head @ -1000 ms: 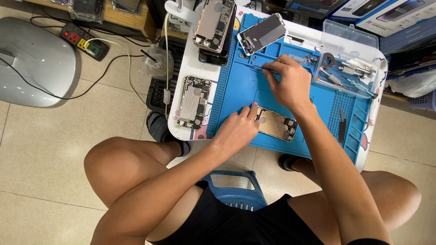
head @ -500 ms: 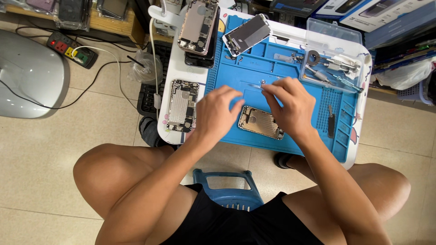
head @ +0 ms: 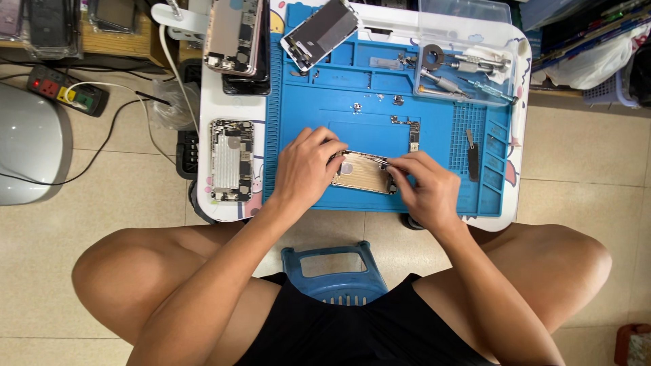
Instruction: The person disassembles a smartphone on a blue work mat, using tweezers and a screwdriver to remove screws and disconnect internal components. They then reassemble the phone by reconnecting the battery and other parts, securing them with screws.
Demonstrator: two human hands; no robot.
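An opened phone housing (head: 361,173) with a gold inner plate lies near the front edge of a blue work mat (head: 380,102). My left hand (head: 305,169) grips the housing's left end, fingers curled over its top edge. My right hand (head: 424,191) sits at the housing's right end. It pinches a thin metal tool, apparently tweezers (head: 376,161), whose tip rests over the upper right part of the housing. Both hands cover the ends of the housing.
The mat lies on a small white table (head: 234,210). Another opened phone (head: 230,159) lies left of the mat. Behind are stacked phones (head: 234,34), a screen panel (head: 319,24), a clear tool tray (head: 468,61), a small circuit board (head: 413,132) and a black pry tool (head: 472,156). A blue stool (head: 336,268) stands between my knees, with a power strip (head: 64,91) on the floor.
My right hand came down from the mat's upper area to the housing with the thin tool. My left hand shifted onto the housing's left end. The view has moved in closer.
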